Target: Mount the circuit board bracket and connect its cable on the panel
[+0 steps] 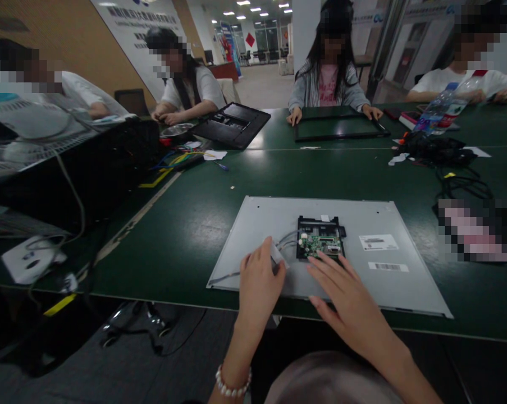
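Note:
A flat grey display panel (245,230) lies back-up on the green table in front of me. On its middle sits a black bracket with a green circuit board (318,242), and grey cables (287,240) run from the board's left side. My left hand (259,280) is closed, thumb against fingers, on a small silvery flat piece (281,259) beside those cables. Fingers stretched and apart, my right hand (341,292) is open over the panel, its fingertips at the board's near edge. Whether they touch the board I cannot tell.
Across the green table (186,241) a person holds a black frame (341,136). A black plastic cover (236,124) lies to its left. Bundled black cables (438,148) and bottles (436,109) stand at right; a fan (30,118) and a white box (32,261) are at left.

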Tool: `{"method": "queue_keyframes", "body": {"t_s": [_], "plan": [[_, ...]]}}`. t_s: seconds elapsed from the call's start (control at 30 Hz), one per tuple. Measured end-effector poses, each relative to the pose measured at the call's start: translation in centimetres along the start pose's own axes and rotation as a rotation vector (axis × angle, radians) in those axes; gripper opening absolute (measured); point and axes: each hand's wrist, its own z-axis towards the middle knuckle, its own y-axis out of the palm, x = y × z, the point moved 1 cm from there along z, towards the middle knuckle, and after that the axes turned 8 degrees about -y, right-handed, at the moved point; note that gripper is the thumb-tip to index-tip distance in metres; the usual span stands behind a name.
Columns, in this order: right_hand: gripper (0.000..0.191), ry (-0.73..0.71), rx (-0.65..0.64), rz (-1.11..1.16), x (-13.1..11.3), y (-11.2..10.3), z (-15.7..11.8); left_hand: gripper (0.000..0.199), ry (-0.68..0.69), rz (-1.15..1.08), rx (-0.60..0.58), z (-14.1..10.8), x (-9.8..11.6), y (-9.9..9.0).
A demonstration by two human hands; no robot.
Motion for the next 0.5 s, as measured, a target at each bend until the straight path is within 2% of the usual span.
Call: {"method": "queue_keyframes", "body": {"t_s": [0.17,0.27,0.37,0.5], "plan": [[0.041,0.255,0.208,-0.023,5.8,-2.2,-2.7,0.054,-0.004,-0.116,0.03,0.2,0.2,-0.2],[0.042,0.411,0.284,-0.017,9.1,-3.1,-4.3,0.05,-0.028,-0.188,0.072,0.9,-0.6,-0.7],[0.045,0.509,0.313,-0.036,11.2,-3.6,-5.4,0.05,-0.074,-0.198,0.117,2.3,-2.5,-1.5],[0.047,0.568,0.291,-0.034,12.6,-3.6,-6.3,0.057,-0.193,-0.154,0.141,4.6,-6.5,-1.9]]}}
